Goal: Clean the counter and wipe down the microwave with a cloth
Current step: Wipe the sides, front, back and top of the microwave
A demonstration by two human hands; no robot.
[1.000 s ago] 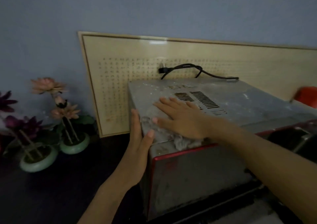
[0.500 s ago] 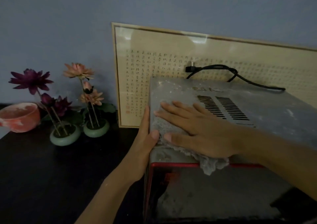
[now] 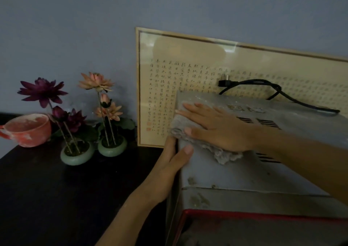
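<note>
Microwave (image 3: 235, 174) sits on the dark counter (image 3: 56, 198), dusty grey top facing us. Right hand (image 3: 220, 127) lies flat, fingers straight and spread, pressing the grey cloth (image 3: 226, 155) onto the top's left rear area. Left hand (image 3: 169, 168) braces the left side wall, fingers extended, thumb hooked over the top edge. Red cup (image 3: 28, 131) stands far left.
</note>
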